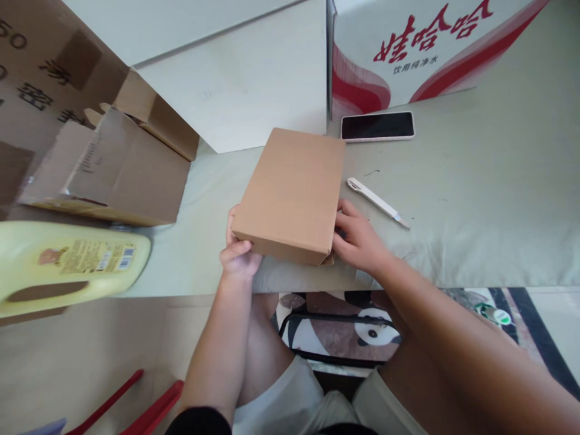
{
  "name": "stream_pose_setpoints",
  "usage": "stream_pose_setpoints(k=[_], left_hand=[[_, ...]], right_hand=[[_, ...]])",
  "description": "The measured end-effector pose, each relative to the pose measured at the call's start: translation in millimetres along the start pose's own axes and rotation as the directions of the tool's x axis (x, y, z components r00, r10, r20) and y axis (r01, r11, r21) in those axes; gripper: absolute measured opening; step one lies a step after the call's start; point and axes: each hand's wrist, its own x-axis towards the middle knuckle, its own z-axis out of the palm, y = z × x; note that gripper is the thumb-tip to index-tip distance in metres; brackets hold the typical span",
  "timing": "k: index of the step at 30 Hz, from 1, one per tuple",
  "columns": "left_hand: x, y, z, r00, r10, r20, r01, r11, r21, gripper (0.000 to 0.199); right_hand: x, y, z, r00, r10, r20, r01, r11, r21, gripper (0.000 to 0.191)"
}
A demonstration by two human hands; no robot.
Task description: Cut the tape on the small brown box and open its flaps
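A small closed brown cardboard box [292, 193] lies on the grey-green table [475, 199] near its front edge. My left hand [239, 251] grips the box's near left corner, fingers curled around the edge. My right hand [357, 238] presses against the box's near right side, by a loose flap at the corner. Both hands hold the box between them.
A white utility knife [377, 202] lies just right of the box, a dark phone [377, 126] behind it. A red-and-white printed carton [408, 54] and a white box [244, 84] stand at the back. An open brown carton [113, 169] and a yellow jug [63, 263] sit left.
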Motion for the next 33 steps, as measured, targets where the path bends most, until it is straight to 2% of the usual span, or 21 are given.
stream_pose_setpoints(k=[8, 15, 24, 33], left_hand=[[0.1, 0.1, 2.8, 1.000, 0.008, 0.004, -0.007, 0.997, -0.074, 0.060], [0.1, -0.6, 1.3, 1.000, 0.011, -0.009, -0.011, 1.000, -0.026, 0.060], [0.1, 0.1, 1.8, 1.000, 0.008, 0.017, -0.007, 0.996, -0.089, 0.060], [3.8, -3.4, -4.3, 0.998, 0.012, 0.055, -0.008, 0.998, -0.060, 0.062]], right_hand=[[0.2, -0.1, -0.6, 1.000, 0.001, 0.006, -0.001, 1.000, -0.005, 0.010], [0.5, -1.8, -1.5, 1.000, 0.022, 0.006, -0.022, 1.000, -0.005, 0.009], [0.3, -0.7, -0.4, 1.000, 0.015, 0.000, -0.015, 1.000, 0.002, 0.009], [1.7, 5.5, -1.6, 0.999, 0.029, 0.031, -0.027, 0.998, -0.063, 0.007]])
